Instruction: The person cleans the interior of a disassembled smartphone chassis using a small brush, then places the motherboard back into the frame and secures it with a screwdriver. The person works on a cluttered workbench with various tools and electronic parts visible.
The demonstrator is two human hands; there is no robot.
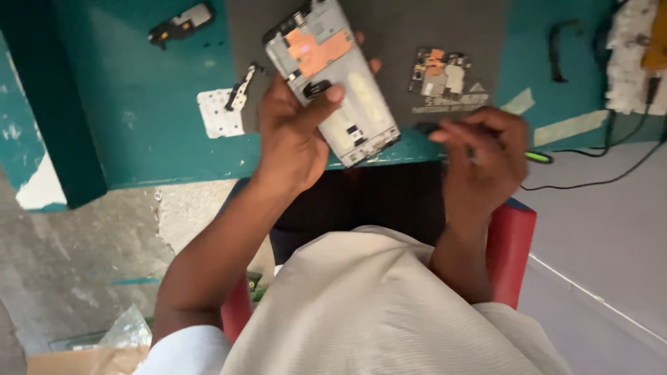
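My left hand (295, 135) holds an opened phone body (333, 80) above the front edge of the green table (153, 118), thumb pressed across its middle. The phone's back is off, showing a copper-coloured shield near its top and bare metal frame below. My right hand (486, 149) is closed around a thin tool with a green handle (538, 157), its dark tip pointing left toward the phone. A removed circuit board (445, 73) lies on the dark grey mat (396, 28) just beyond my right hand.
Small phone parts lie on the table: a black-and-silver piece (182, 23) at the back left, a slim bracket (241, 89) beside a white pad (219, 113). Black cables (597, 149) trail off the right edge. A red chair (511, 250) is under me.
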